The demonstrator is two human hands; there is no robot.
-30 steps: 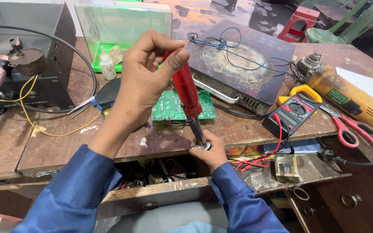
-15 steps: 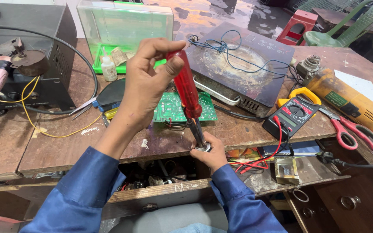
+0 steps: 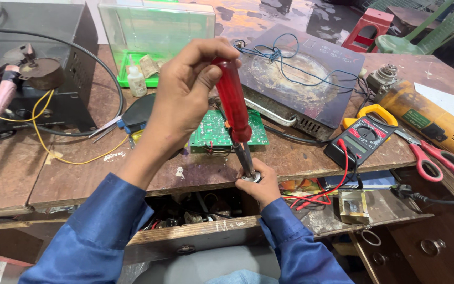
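The left hand point(image 3: 185, 94) is clamped around the top of a red-handled screwdriver point(image 3: 233, 102), held nearly upright with its shaft pointing down. Below it, the right hand point(image 3: 258, 186) pinches a small metal part point(image 3: 251, 178) at the screwdriver's tip, just at the front edge of the wooden workbench point(image 3: 69, 173). At far left a black metal box point(image 3: 53, 63) stands with a yellow wire looping off it. Behind the screwdriver lies a green circuit board point(image 3: 214, 131), then a dark induction cooktop point(image 3: 300, 73) carrying blue wire. Further right sit a yellow-edged multimeter point(image 3: 363, 138), red-handled scissors point(image 3: 437, 160) and a yellow angle grinder point(image 3: 432, 121).
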